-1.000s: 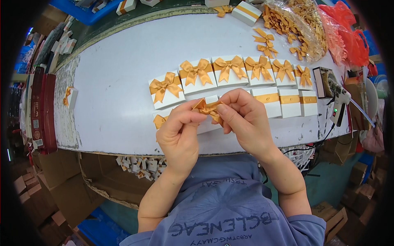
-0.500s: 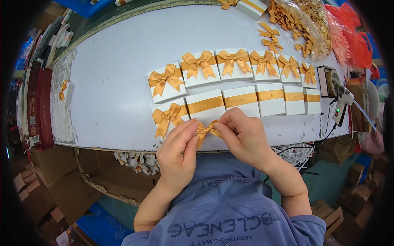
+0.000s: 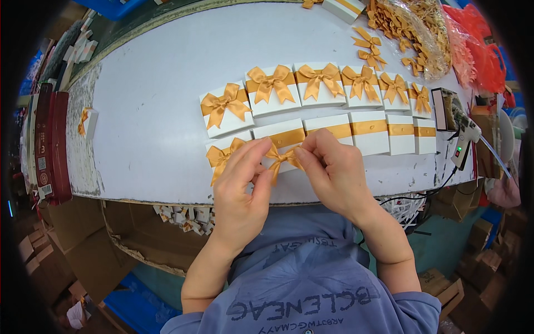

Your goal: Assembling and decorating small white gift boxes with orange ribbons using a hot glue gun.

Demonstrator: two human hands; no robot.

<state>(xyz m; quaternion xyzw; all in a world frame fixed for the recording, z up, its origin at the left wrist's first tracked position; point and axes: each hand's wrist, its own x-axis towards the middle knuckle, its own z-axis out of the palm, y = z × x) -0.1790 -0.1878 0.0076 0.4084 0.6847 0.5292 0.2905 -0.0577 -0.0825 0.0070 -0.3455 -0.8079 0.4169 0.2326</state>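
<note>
Evidently, the table [image 3: 150, 111] had been arranged for reach. At the left of the frame, near the dark red cartons [image 3: 54, 147], one small box [image 3: 92, 123] sat well apart, perhaps set aside. Lower centre, the left hand [image 3: 239, 189] had its fingertips at one loop of a gold bow [image 3: 282, 159]; I couldn't tell whether finger and thumb were pinched. The bow hung mid-frame, just before a banded white box [image 3: 290, 135], spread between both hands, seemingly to keep its loops even. The right hand [image 3: 336, 172] held the other loop in a narrow thumb-and-finger pinch. Bow-topped boxes [image 3: 321, 83] formed the upper row, plain-banded ones the lower, presumably so they wouldn't be mixed. Loose bows [image 3: 370, 57] lay upper right beside a clear bag [image 3: 414, 33]. At the right, a glue gun [image 3: 469, 133] leaned against a dark block [image 3: 443, 109], probably keeping its nozzle off the tabletop.
</note>
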